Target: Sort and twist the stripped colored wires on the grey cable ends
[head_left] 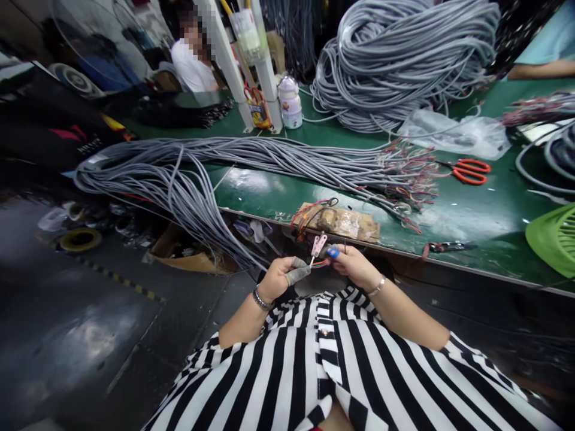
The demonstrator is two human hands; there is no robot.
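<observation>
with left hand (279, 279) and right hand (356, 266) pinching opposite ends of thin red-and-green wires (320, 263), beside a small pink two-pronged piece (317, 247), just off the front edge of the glossy green desk (494, 221). seemingly mid-work; cannot tell finished from unfinished among long grey round cables (269, 155) heaped on the desk, with coloured wire ends (413, 170) already exposed.

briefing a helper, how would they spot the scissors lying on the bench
On the green bench, follow the long grey cable bundle to its frayed right end. Just beyond lie scissors with orange loop handles, unlike the crumpled translucent plastic bag behind.
</observation>
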